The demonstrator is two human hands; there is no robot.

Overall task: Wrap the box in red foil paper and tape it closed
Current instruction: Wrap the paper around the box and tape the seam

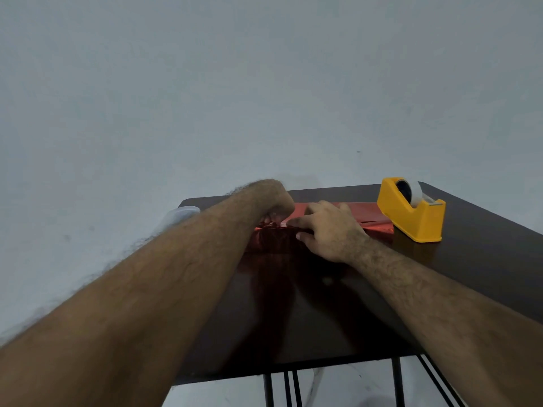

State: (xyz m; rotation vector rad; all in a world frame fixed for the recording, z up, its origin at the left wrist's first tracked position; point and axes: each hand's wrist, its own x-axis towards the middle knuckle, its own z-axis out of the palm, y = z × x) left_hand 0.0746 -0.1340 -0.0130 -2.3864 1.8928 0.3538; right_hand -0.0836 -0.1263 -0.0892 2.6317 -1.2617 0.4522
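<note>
My two hands work on the box (320,230), already covered in red foil paper (373,224), which lies near the far edge of the dark tabletop (484,259), about midway along it. My right hand (326,230) rests on top of the box, fingers bent over the foil seam and pressing it down, thumb against the near side. My left hand (277,201) is bent down at the wrist at the left end of the box, fingertips on the foil by a pale strip of tape (284,224); I cannot tell whether they pinch it. A yellow tape dispenser (411,210) stands just beside the box's right end, toward the tabletop's far right corner. A clear plastic object (179,217) sits at the far left corner.
</note>
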